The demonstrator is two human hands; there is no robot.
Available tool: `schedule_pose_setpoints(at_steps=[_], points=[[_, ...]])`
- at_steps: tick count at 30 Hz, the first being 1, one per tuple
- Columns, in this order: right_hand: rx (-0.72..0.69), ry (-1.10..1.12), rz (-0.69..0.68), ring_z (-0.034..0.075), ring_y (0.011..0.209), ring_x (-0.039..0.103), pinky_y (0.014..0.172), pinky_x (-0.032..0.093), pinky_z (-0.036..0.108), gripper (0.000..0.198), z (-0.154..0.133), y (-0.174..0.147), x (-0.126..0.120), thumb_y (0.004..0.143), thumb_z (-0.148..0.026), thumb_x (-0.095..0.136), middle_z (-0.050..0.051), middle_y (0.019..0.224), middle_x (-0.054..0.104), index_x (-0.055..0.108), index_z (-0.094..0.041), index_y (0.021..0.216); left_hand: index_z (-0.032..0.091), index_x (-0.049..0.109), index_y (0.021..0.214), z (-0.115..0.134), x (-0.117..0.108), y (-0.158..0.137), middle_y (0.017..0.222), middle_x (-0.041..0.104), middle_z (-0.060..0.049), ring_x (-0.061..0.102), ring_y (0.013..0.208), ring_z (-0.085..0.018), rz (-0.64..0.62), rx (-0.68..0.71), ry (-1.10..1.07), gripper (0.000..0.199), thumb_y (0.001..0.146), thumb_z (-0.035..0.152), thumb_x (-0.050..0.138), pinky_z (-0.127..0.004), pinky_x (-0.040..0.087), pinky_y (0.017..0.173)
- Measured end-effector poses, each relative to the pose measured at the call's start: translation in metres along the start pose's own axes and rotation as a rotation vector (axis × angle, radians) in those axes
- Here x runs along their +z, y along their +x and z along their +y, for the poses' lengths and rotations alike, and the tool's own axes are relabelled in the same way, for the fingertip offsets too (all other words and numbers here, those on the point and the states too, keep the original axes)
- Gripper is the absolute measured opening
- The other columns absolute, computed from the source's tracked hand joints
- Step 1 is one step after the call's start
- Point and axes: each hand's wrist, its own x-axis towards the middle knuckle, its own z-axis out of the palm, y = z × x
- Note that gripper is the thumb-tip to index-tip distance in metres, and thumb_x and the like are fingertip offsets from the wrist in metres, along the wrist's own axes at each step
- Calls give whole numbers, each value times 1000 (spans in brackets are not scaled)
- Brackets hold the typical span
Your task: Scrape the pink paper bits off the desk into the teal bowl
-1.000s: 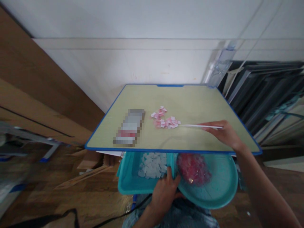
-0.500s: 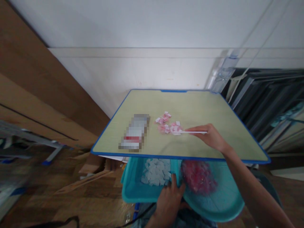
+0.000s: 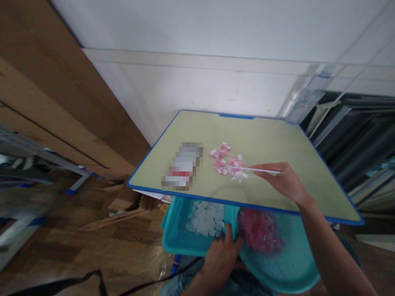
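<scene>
My right hand (image 3: pixel 286 181) is closed around one end of a thin white stick (image 3: pixel 265 169) above the folding table. Its other end touches a small cluster of pink pieces with white paper bits (image 3: pixel 236 166). Beside that lies more of the same pink and white pile (image 3: pixel 220 151). Below the table edge, my left hand (image 3: pixel 220 255) rests at the rims between a teal tray (image 3: pixel 173 244) and a round teal basin (image 3: pixel 296 281), index finger and thumb apart. White paper pieces (image 3: pixel 205 220) fill part of the tray. A crumpled pink-red bundle (image 3: pixel 262 232) sits in the basin.
A blurred-out phone-like object (image 3: pixel 183 164) lies on the left of the table (image 3: pixel 262 135). Behind stand a white wall and a clear plastic bottle (image 3: pixel 308 98). Dark panels (image 3: pixel 364 119) lean at right; large cardboard (image 3: pixel 101 98) stands at left.
The view has tilted and shifted, so the table sits slightly farther right. The stick's tip has moved a little over the pink cluster, whose white bits are more spread. My left hand stays put.
</scene>
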Motion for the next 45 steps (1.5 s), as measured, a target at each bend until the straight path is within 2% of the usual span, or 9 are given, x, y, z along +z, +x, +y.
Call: schedule_pose_setpoints(at_steps=[2, 5, 9, 17, 22, 30, 32, 37, 45], points=[[38, -6, 17, 22, 77, 68, 70, 54, 29, 22, -1, -9, -8, 78, -32, 57, 3, 91, 71, 72, -21, 91, 27, 48, 118, 0, 0, 0, 130, 40, -22, 62, 83, -28, 7, 0, 2, 64, 62, 54, 62, -39, 53, 65], [107, 22, -40, 22, 81, 68, 72, 54, 29, 24, -5, -23, -17, 79, -33, 56, 4, 92, 71, 71, -21, 92, 28, 47, 119, 0, 1, -1, 131, 40, -20, 62, 83, -27, 24, -8, -2, 64, 63, 54, 62, -39, 53, 66], [165, 60, -85, 23, 83, 67, 73, 55, 31, 25, -9, -33, -16, 80, -35, 55, 3, 91, 71, 71, -21, 92, 28, 46, 121, 1, 2, -2, 131, 40, -21, 62, 83, -28, 8, -16, -2, 66, 62, 53, 64, -39, 53, 65], [102, 81, -134, 22, 84, 67, 74, 55, 31, 24, -15, -33, -10, 80, -33, 54, 3, 92, 71, 71, -21, 93, 28, 45, 121, 1, -1, -2, 131, 38, -22, 62, 84, -28, -18, -21, 6, 65, 63, 51, 64, -39, 52, 65], [123, 47, -70, 21, 82, 67, 72, 55, 28, 23, -18, -36, -14, 81, -31, 54, 3, 92, 71, 70, -21, 94, 29, 45, 121, 1, 1, -2, 131, 38, -21, 63, 82, -26, -10, -15, 20, 63, 65, 51, 63, -37, 52, 64], [10, 100, -220, 17, 85, 67, 74, 53, 24, 22, -33, -37, 2, 81, -22, 53, 2, 94, 71, 70, -22, 95, 30, 45, 121, 1, -1, -3, 130, 38, -19, 62, 80, -24, 8, -5, 40, 60, 67, 53, 60, -35, 52, 63], [1, 128, -216, 17, 84, 67, 75, 53, 24, 21, -38, -36, 4, 81, -22, 53, 2, 94, 71, 70, -23, 94, 30, 44, 122, 1, -2, -4, 130, 38, -19, 61, 81, -25, 5, 5, 30, 62, 67, 54, 59, -36, 52, 64], [163, 99, -124, 20, 77, 68, 68, 55, 26, 20, -36, -35, 3, 79, -32, 56, 1, 86, 72, 72, -24, 89, 30, 44, 122, 1, 0, -3, 129, 39, -19, 62, 80, -24, 4, 1, 41, 63, 66, 54, 60, -35, 52, 63], [210, 134, -214, 22, 77, 68, 69, 56, 31, 22, -36, -38, 11, 79, -32, 54, 2, 87, 72, 72, -24, 89, 28, 44, 121, 0, 0, -3, 131, 37, -20, 62, 80, -25, -6, 19, 41, 62, 68, 55, 58, -36, 52, 63]])
